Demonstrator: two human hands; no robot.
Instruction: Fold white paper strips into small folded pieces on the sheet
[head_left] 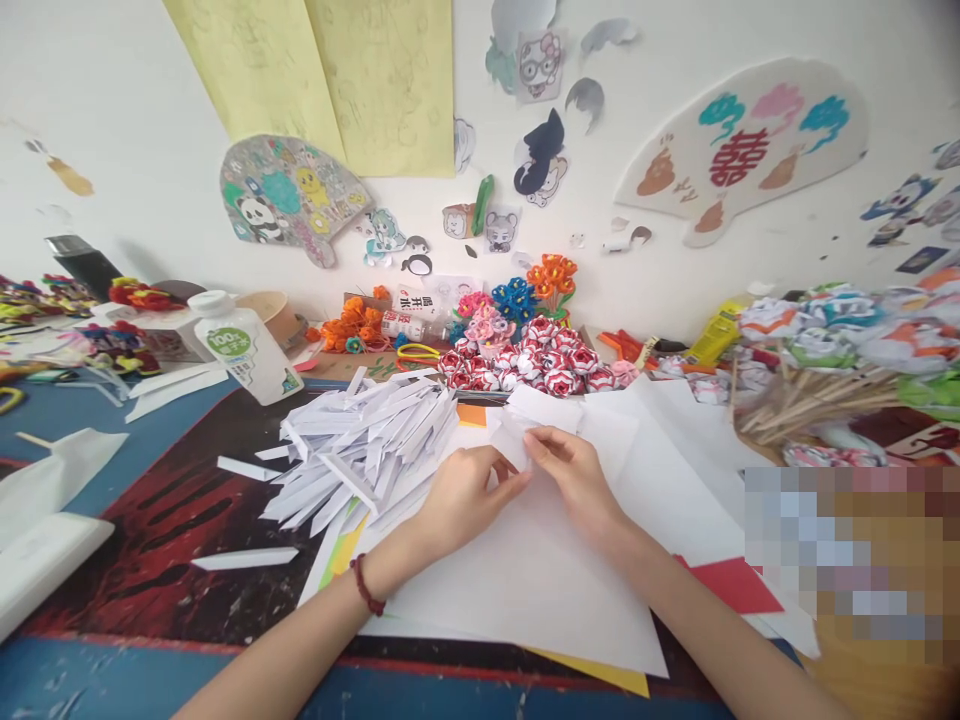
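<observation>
My left hand (469, 495) and my right hand (574, 475) meet above large white paper sheets (540, 590). The fingertips of both are closed in a pinch on a small piece of white paper (510, 440), which shows between and just behind them. My fingers partly hide it, so its folds cannot be made out. To the left of my left hand lies a heap of folded white paper strips (367, 450). One folded strip (245, 559) rests apart on the dark mat (150, 590). Beyond my right hand are small white paper pieces (545, 406).
Red-and-white paper flowers (551, 360) line the back, near a white bottle (244, 345). Wrapped flowers on sticks (787, 400) stand at right. Red paper (739, 585) lies by my right forearm. A white box-like object (52, 565) sits at left.
</observation>
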